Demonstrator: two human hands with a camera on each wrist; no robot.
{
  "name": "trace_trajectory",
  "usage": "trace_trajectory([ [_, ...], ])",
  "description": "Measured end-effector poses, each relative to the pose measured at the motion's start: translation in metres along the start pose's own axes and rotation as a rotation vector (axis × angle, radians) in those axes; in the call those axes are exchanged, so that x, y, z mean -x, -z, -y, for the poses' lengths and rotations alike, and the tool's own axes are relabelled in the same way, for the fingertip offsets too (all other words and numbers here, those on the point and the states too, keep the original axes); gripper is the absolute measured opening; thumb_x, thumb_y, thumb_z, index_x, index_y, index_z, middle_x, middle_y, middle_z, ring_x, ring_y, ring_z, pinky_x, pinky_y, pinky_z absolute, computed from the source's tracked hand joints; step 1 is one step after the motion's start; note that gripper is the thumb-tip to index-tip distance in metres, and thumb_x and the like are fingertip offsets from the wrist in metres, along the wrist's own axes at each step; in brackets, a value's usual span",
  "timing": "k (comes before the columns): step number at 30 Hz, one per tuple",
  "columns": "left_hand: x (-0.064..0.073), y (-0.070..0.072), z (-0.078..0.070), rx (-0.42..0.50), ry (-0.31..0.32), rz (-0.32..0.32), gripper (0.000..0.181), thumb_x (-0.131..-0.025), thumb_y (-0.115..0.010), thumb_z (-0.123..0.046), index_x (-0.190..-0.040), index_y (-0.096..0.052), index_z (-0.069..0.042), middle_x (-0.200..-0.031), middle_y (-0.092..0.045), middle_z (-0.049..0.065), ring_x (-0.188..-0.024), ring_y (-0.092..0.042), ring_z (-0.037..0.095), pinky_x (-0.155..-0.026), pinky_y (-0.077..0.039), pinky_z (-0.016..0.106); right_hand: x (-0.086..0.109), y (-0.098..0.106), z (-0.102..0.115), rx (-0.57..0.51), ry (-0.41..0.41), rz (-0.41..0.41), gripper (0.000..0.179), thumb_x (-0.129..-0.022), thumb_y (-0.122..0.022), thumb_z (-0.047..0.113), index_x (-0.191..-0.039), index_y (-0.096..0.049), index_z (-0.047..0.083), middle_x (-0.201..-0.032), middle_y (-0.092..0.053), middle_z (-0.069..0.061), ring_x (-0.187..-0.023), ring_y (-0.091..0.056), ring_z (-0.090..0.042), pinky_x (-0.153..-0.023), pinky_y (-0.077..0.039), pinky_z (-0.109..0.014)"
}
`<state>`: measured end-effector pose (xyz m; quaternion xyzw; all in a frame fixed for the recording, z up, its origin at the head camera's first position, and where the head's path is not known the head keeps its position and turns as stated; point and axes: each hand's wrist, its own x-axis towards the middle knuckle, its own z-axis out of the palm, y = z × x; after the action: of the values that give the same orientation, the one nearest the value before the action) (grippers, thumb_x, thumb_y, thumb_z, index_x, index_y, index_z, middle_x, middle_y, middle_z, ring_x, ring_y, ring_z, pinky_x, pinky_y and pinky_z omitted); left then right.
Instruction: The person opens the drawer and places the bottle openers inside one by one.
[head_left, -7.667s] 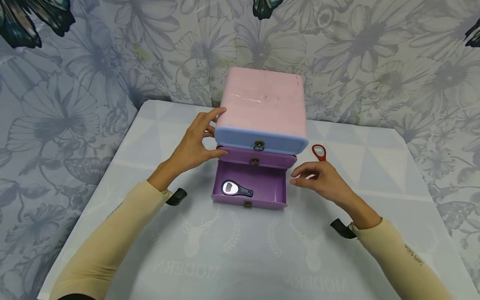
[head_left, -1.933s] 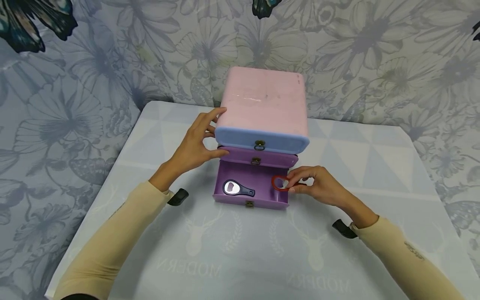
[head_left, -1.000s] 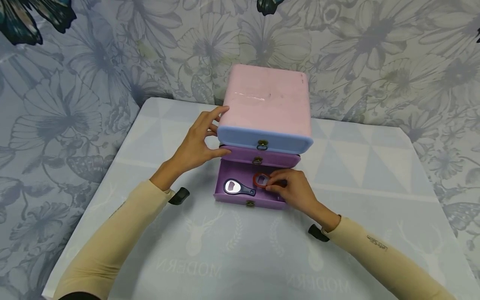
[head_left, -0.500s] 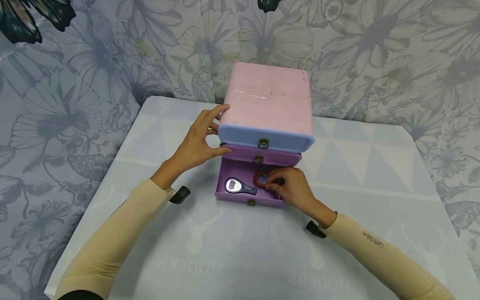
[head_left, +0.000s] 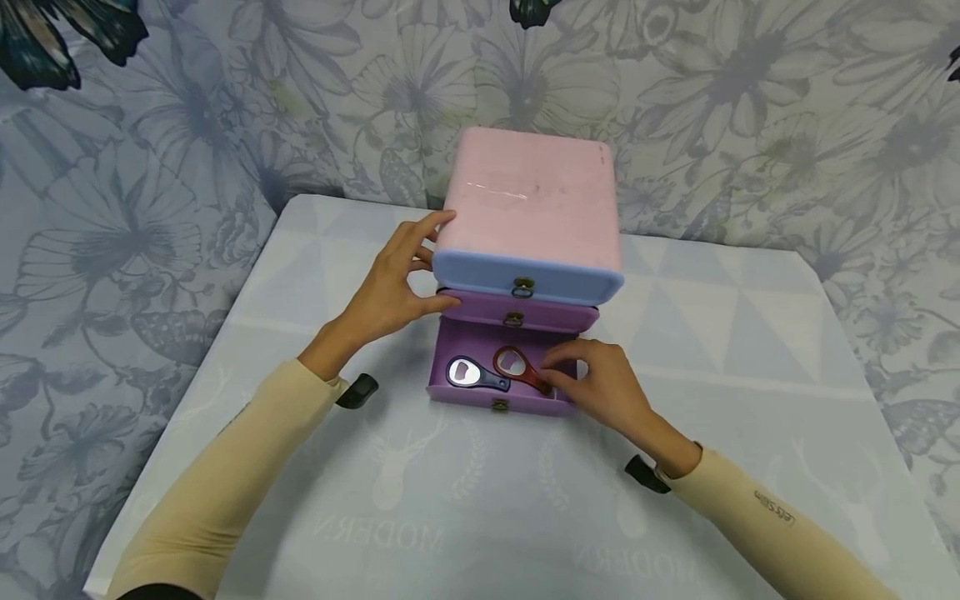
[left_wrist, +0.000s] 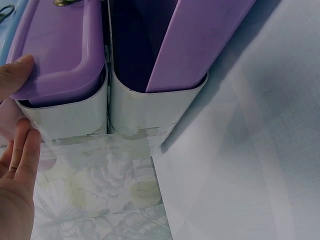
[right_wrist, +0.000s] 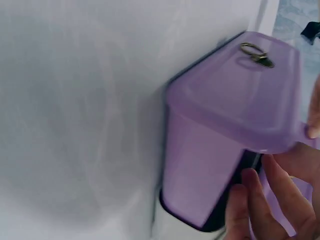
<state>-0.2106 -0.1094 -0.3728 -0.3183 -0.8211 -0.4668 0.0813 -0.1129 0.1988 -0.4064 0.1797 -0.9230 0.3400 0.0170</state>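
A small stacked drawer cabinet stands on the table, pink on top with a blue upper drawer front. My left hand rests against its left side, fingers mostly straight, thumb touching the purple middle drawer. The bottom purple drawer is pulled out. Inside lie a black-handled bottle opener and a red bottle opener, heads side by side. My right hand is over the drawer's right wall, its fingertips apart beside the red handle. In the right wrist view, right-hand fingers show at the drawer's side.
The white patterned table spreads out in front and to both sides of the cabinet. Flowered wall covering rises close behind it. Brass ring pulls stick out from the drawer fronts.
My right hand brought the red bottle opener from the table at right into the bottom drawer, then let it go beside the black one. The left hand stays on the cabinet.
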Motion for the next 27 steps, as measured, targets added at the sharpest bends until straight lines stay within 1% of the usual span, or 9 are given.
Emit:
trace_trajectory([
  [3, 0.000, 0.000, 0.000, 0.001, 0.001, 0.000, 0.106, -0.071, -0.091, -0.009, -0.156, -0.030, -0.029, -0.127, -0.043, 0.011, -0.099, -0.063, 0.020, -0.094, -0.057, 0.038, 0.012, 0.006, 0.009, -0.038, 0.026, -0.058, 0.014, -0.085, -0.081, 0.016, -0.100, -0.079, 0.017, -0.100, -0.076, 0.004, -0.093, -0.069, -0.018, -0.075, -0.054, -0.044],
  [5, 0.000, 0.001, -0.001, 0.008, 0.000, -0.001, 0.106, -0.071, -0.091, -0.008, -0.156, -0.031, -0.029, -0.127, -0.043, 0.012, -0.099, -0.063, 0.020, -0.094, -0.057, 0.039, 0.019, 0.008, 0.017, -0.069, 0.043, -0.094, 0.016, -0.085, -0.081, 0.015, -0.100, -0.079, 0.020, -0.100, -0.076, 0.005, -0.090, -0.068, -0.016, -0.073, -0.053, -0.037],
  [7, 0.000, 0.001, -0.001, 0.012, 0.001, -0.002, 0.106, -0.071, -0.091, -0.008, -0.156, -0.031, -0.028, -0.127, -0.043, 0.012, -0.098, -0.062, 0.021, -0.094, -0.057, 0.041, 0.027, 0.008, 0.025, -0.109, 0.071, -0.108, 0.018, -0.085, -0.082, 0.014, -0.100, -0.078, 0.022, -0.097, -0.075, 0.007, -0.083, -0.065, -0.015, -0.070, -0.051, -0.030],
  [10, -0.001, 0.001, -0.002, 0.013, 0.008, -0.003, 0.106, -0.071, -0.091, -0.008, -0.156, -0.031, -0.028, -0.127, -0.043, 0.012, -0.098, -0.062, 0.021, -0.095, -0.056, 0.042, 0.036, 0.003, 0.035, -0.177, 0.117, -0.086, 0.017, -0.085, -0.082, 0.014, -0.099, -0.078, 0.023, -0.091, -0.074, 0.010, -0.077, -0.062, -0.009, -0.067, -0.050, -0.025],
  [13, -0.001, 0.000, -0.003, 0.012, 0.015, -0.002, 0.106, -0.071, -0.091, -0.007, -0.156, -0.031, -0.028, -0.128, -0.043, 0.012, -0.099, -0.062, 0.021, -0.096, -0.056, 0.041, 0.044, -0.007, 0.042, -0.223, 0.164, -0.028, 0.016, -0.086, -0.080, 0.015, -0.099, -0.078, 0.023, -0.088, -0.073, 0.012, -0.076, -0.063, -0.004, -0.067, -0.054, -0.027],
  [15, -0.001, 0.000, -0.003, 0.010, 0.019, -0.004, 0.106, -0.071, -0.091, -0.007, -0.156, -0.031, -0.028, -0.128, -0.043, 0.012, -0.099, -0.062, 0.020, -0.096, -0.056, 0.039, 0.047, -0.015, 0.044, -0.242, 0.177, 0.015, 0.014, -0.087, -0.079, 0.015, -0.100, -0.077, 0.022, -0.089, -0.074, 0.012, -0.077, -0.065, -0.002, -0.069, -0.056, -0.028],
  [17, 0.000, 0.000, -0.002, 0.008, 0.019, -0.006, 0.106, -0.071, -0.091, -0.007, -0.156, -0.031, -0.028, -0.128, -0.044, 0.012, -0.098, -0.061, 0.020, -0.096, -0.056, 0.037, 0.048, -0.023, 0.044, -0.264, 0.171, 0.054, 0.014, -0.088, -0.079, 0.015, -0.100, -0.077, 0.021, -0.090, -0.074, 0.011, -0.077, -0.065, -0.002, -0.069, -0.058, -0.029],
  [20, -0.001, 0.000, -0.002, 0.009, 0.014, -0.005, 0.106, -0.071, -0.091, -0.007, -0.156, -0.031, -0.028, -0.128, -0.044, 0.012, -0.098, -0.061, 0.019, -0.096, -0.056, 0.036, 0.050, -0.033, 0.041, -0.295, 0.133, 0.096, 0.012, -0.087, -0.079, 0.015, -0.099, -0.078, 0.017, -0.092, -0.075, 0.010, -0.076, -0.065, -0.002, -0.069, -0.058, -0.027],
  [27, -0.001, 0.000, 0.001, 0.015, 0.008, -0.005, 0.107, -0.071, -0.091, -0.008, -0.156, -0.031, -0.029, -0.128, -0.044, 0.011, -0.099, -0.061, 0.019, -0.096, -0.056, 0.037, 0.052, -0.049, 0.033, -0.326, 0.006, 0.160, 0.022, -0.088, -0.079, 0.019, -0.106, -0.076, 0.007, -0.094, -0.075, 0.005, -0.076, -0.066, -0.004, -0.070, -0.058, -0.025],
])
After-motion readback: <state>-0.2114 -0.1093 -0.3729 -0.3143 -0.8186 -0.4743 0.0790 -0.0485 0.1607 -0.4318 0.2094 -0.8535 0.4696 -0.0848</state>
